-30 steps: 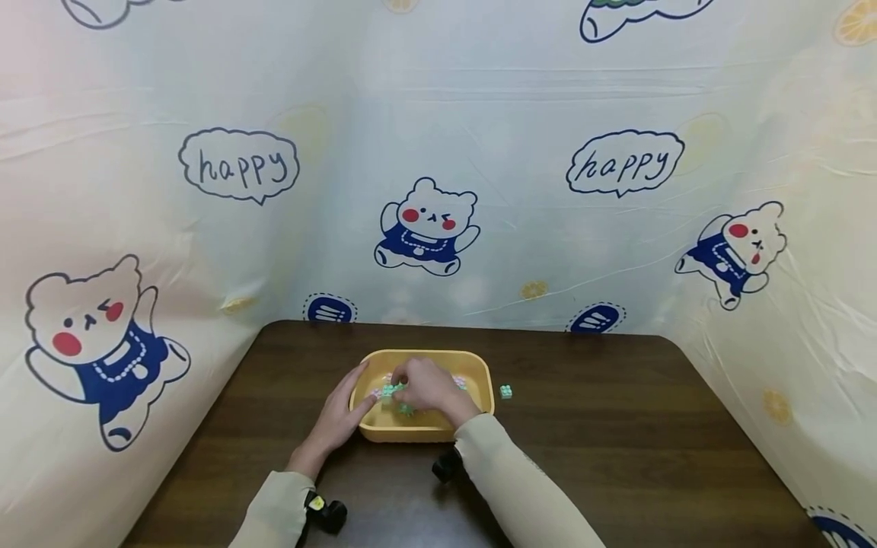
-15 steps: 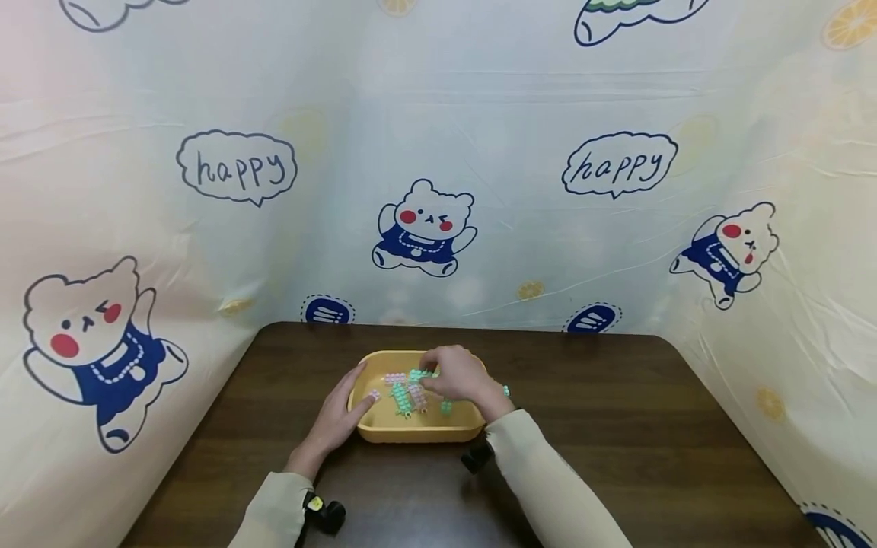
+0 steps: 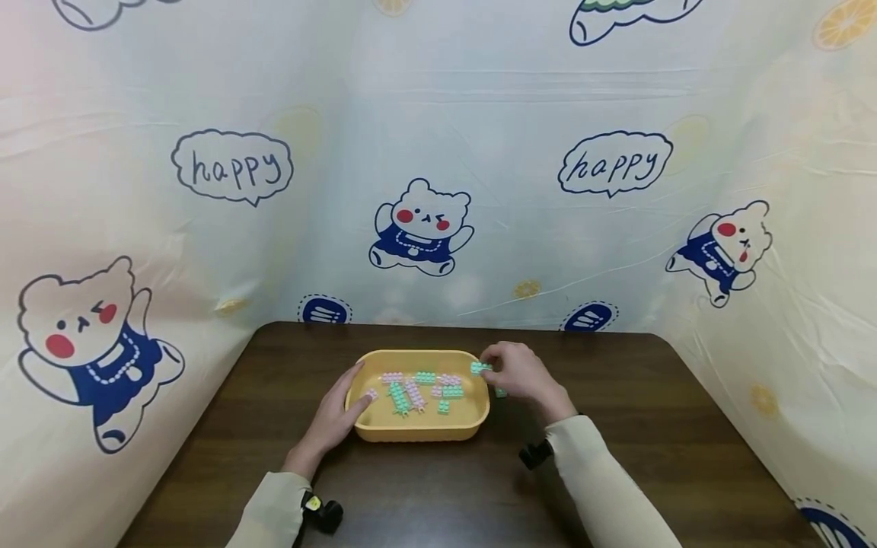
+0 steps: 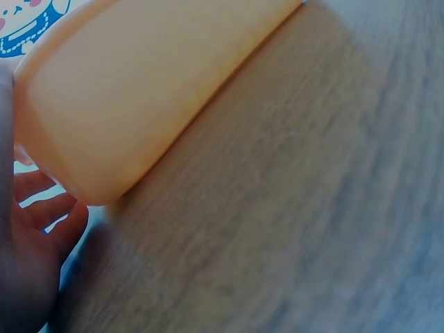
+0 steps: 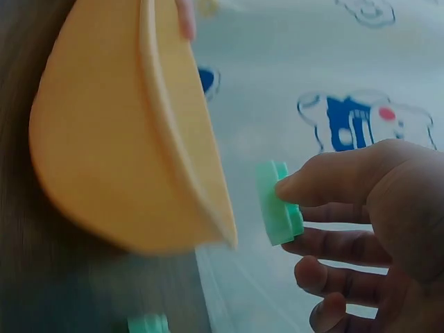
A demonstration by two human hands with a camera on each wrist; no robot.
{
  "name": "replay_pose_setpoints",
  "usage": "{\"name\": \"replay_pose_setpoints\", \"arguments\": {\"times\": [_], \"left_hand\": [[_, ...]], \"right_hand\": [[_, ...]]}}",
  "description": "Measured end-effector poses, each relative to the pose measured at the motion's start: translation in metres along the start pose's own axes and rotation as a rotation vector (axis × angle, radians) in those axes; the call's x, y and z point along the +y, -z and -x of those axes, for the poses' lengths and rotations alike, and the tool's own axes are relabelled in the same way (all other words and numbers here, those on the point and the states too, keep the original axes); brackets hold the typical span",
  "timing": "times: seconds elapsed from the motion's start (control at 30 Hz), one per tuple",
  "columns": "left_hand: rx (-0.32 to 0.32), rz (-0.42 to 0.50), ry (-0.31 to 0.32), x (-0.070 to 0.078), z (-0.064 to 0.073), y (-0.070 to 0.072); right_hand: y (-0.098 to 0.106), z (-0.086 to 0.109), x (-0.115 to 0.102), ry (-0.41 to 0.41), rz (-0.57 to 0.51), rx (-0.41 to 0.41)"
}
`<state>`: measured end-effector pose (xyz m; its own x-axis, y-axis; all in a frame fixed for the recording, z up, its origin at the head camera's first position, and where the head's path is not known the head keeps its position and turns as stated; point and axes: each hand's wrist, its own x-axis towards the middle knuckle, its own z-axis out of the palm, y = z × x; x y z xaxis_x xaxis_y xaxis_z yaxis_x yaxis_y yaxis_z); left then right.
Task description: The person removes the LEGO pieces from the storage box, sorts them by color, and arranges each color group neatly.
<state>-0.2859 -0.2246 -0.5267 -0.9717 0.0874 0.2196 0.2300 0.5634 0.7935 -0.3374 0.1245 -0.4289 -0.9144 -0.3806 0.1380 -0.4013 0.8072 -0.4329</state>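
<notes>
My left hand (image 3: 331,417) grips the left end of a yellow plastic tray (image 3: 421,434), thumb over the rim and fingers along the outside. Several mint-green and pink building bricks lie in the tray, among them a pink brick (image 3: 414,395) and a green brick (image 3: 398,397). Just above the tray's right rim, my right hand (image 3: 524,377) pinches a mint-green toy brick (image 5: 277,208) between thumb and fingers. Beside the tray on the right, another small green brick (image 3: 501,393) lies on the table, partly below the right hand.
The dark wooden table (image 3: 384,495) reaches back to a printed cloth curtain (image 3: 425,114) with bears and lettering, which also hangs at both sides. A black wrist camera (image 3: 536,454) sits by the right sleeve, another camera (image 3: 329,517) by the left.
My right hand has moved right from inside the tray, bringing a green brick out over the right rim. More bricks in the tray are now uncovered. The left hand stays on the tray.
</notes>
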Motion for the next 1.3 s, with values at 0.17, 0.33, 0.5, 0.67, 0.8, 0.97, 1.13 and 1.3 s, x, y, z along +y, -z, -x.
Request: {"name": "replay_pose_setpoints", "arguments": {"times": [0.17, 0.33, 0.5, 0.67, 0.8, 0.97, 1.13, 1.3], "left_hand": [[0.008, -0.003, -0.018, -0.003, -0.001, -0.001], [0.008, 0.002, -0.014, -0.004, -0.001, -0.001], [0.011, 0.003, -0.012, -0.002, -0.004, 0.0], [0.008, 0.011, -0.008, -0.002, -0.003, -0.001], [0.01, 0.014, -0.003, -0.003, 0.0, -0.002], [0.008, 0.013, 0.008, -0.006, 0.002, -0.004], [0.013, 0.017, 0.005, -0.005, 0.002, -0.004], [0.016, 0.011, 0.0, -0.004, 0.001, -0.003]], "right_hand": [[0.006, 0.007, 0.028, -0.041, 0.011, 0.016], [0.003, 0.014, 0.048, -0.083, 0.01, 0.003], [-0.002, 0.018, 0.063, -0.086, 0.017, 0.019], [-0.009, 0.023, 0.075, -0.116, 0.023, 0.044], [-0.015, 0.028, 0.086, -0.137, 0.024, 0.056], [-0.019, 0.034, 0.096, -0.152, 0.007, 0.066], [-0.022, 0.035, 0.1, -0.159, 0.009, 0.073], [-0.025, 0.035, 0.102, -0.164, 0.007, 0.077]]}}
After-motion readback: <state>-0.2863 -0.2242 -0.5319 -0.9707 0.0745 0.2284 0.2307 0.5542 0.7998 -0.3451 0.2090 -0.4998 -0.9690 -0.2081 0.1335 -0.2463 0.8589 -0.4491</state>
